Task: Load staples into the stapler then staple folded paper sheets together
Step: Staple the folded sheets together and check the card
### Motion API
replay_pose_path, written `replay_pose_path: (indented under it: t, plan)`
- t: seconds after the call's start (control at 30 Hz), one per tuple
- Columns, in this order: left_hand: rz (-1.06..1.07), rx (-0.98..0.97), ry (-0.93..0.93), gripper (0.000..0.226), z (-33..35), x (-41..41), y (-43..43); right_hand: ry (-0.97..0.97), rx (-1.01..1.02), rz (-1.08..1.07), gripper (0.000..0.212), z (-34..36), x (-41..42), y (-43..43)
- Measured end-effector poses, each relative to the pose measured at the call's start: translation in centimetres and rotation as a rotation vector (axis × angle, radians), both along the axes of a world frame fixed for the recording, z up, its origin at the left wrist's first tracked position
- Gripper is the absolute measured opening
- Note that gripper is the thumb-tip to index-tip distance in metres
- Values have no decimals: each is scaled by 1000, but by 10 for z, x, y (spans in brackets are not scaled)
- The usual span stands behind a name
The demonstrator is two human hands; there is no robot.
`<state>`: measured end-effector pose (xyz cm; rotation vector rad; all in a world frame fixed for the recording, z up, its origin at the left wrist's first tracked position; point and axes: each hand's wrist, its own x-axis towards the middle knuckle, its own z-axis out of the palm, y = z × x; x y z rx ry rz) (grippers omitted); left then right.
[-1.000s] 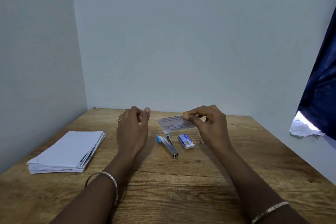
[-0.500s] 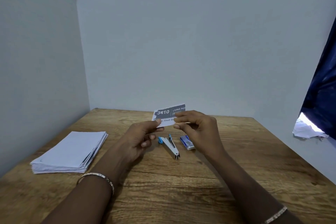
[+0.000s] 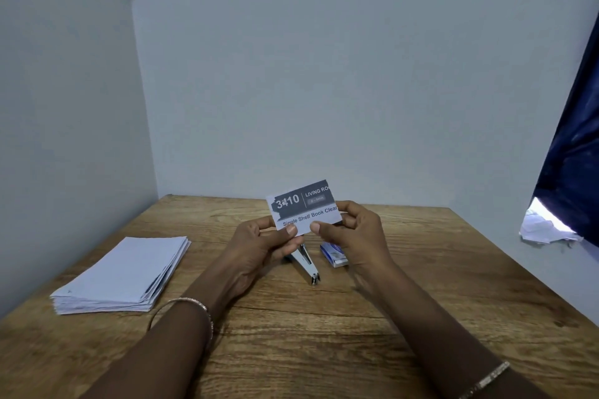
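Observation:
A small printed card reading "3410" is held upright above the table, facing me. My left hand pinches its lower left edge and my right hand pinches its lower right edge. Under the hands a metal stapler lies open on the wooden table, partly hidden by my left hand. A small blue-and-white staple box lies just right of the stapler. A stack of folded white paper sheets rests at the table's left side.
Pale walls close the table off at the left and the back. At the right a dark blue curtain hangs, with crumpled white paper below it beyond the table edge.
The card was first in my right hand alone, tilted flat. It has turned upright to face me, and my left hand has come in and taken its lower left edge.

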<state>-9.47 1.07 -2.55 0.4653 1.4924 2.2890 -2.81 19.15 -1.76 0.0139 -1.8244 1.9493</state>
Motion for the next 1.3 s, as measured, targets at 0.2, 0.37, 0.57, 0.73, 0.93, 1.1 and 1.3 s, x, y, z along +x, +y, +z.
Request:
replay_pose_path:
  t: [0.2, 0.37, 0.57, 0.73, 0.93, 1.1, 1.3]
  plan:
    - [69, -69, 44, 29, 1, 0, 0, -39, -52, -112, 20, -1, -5, 9]
    - [187, -66, 53, 26, 1, -1, -4, 7, 223, -260, 14, -1, -2, 3]
    - [319, 35, 6, 24, 2, -8, -11, -165, 914, -265, 45, -2, 11, -28]
    - [321, 12, 19, 23, 1, -10, -8, -229, 1180, -245, 45, -5, 8, -37]
    - [305, -15, 84, 21, 0, -8, -7, -143, 854, -267, 33, -5, 4, -33]
    - [260, 23, 82, 24, 3, -6, -6, -134, 269, -96, 29, -7, -3, -26]
    - [185, 86, 66, 19, 4, -4, -1, -147, 24, 73, 26, -8, -5, -25]
